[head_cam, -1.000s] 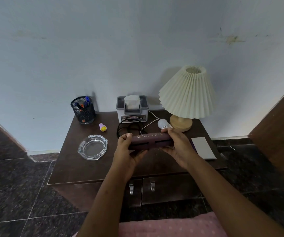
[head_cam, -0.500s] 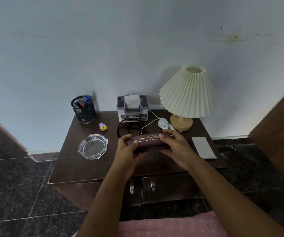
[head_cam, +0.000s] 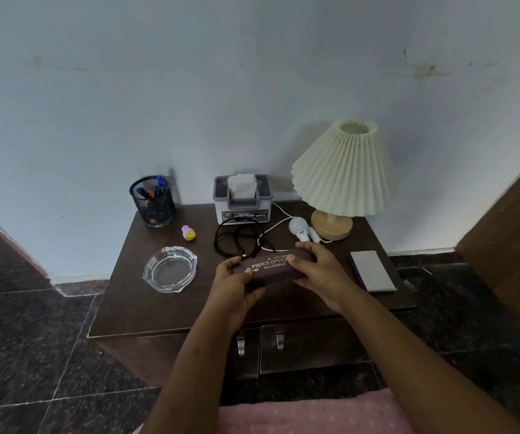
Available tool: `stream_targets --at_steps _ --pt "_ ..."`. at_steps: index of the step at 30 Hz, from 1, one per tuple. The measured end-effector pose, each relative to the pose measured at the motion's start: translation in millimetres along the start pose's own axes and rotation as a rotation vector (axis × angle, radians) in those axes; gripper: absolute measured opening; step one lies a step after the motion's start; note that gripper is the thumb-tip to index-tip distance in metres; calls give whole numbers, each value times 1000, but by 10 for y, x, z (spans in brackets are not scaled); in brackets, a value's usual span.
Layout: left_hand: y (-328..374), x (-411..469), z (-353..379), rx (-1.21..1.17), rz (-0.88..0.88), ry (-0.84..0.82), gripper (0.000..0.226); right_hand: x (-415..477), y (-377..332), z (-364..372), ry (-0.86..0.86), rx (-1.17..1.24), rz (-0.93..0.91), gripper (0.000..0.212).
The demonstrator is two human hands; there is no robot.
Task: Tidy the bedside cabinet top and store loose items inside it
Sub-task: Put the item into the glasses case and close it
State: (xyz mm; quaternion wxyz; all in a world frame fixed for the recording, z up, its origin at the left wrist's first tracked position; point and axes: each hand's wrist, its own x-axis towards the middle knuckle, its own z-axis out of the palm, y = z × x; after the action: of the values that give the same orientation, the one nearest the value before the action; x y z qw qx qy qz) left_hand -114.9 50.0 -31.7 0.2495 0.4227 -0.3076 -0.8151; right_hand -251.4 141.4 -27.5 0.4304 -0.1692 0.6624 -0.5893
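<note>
A dark maroon glasses case (head_cam: 270, 266) with gold lettering is held just above the brown bedside cabinet top (head_cam: 146, 305). My left hand (head_cam: 235, 285) grips its left end and my right hand (head_cam: 321, 272) grips its right end. On the top lie a glass ashtray (head_cam: 170, 269), a small pink stamp with a smiley (head_cam: 188, 233), a coiled black cable (head_cam: 236, 241), a white bulb (head_cam: 297, 227) and a grey notepad (head_cam: 372, 270). The two cabinet doors (head_cam: 308, 346) with metal handles are closed.
A mesh pen holder (head_cam: 153, 202) stands at the back left, a grey tissue box (head_cam: 242, 198) at the back middle and a pleated lamp (head_cam: 343, 173) at the back right, all against the wall. Dark tiled floor surrounds the cabinet. A brown wooden panel (head_cam: 509, 245) stands at the right.
The case has been turned in my hands so its lettered lid faces up, and it has dropped slightly toward the cabinet top. Both hands keep hold of its ends.
</note>
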Motion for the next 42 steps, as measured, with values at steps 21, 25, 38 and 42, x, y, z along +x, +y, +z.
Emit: stream_targets --at_steps 21,25,38,42 --pt "-312 109 -117 964 198 90 49 262 152 -184 -16 -1558 -374 68" --pt "-406 81 14 1094 262 -53 61 306 129 -315 40 -1537 -326 66" --pt "-485 118 232 1293 191 -338 84 280 228 -267 271 -1593 -217 61" --pt "-424 130 247 1321 165 -332 87 294 245 -260 334 -1536 -176 63"
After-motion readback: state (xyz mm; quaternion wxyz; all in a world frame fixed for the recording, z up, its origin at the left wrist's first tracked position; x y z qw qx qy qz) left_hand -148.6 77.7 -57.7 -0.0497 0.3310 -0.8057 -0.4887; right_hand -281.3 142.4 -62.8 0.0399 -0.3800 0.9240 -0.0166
